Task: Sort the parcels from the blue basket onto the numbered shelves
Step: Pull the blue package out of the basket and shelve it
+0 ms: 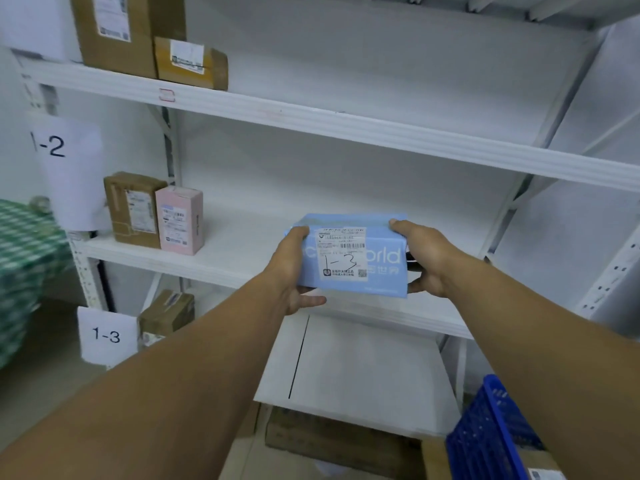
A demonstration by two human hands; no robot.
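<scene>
I hold a light blue parcel (375,261) in front of the white shelving, level with the front edge of the shelf tagged 1-2. Its white shipping label has "1-3" handwritten on it. My left hand (292,271) grips its left end, thumb on top and fingers curled underneath. My right hand (424,258) grips the right end the same way. A paper sign reading 1-2 (65,168) hangs on the left upright, and a sign reading 1-3 (105,336) hangs lower down. The blue basket (491,431) shows at the bottom right corner.
A brown box (133,207) and a pink box (180,220) stand at the left of the 1-2 shelf. Two brown boxes (149,39) sit on the shelf above. One brown box (168,313) lies on the 1-3 shelf (363,362). A green checked cloth (24,265) is at far left.
</scene>
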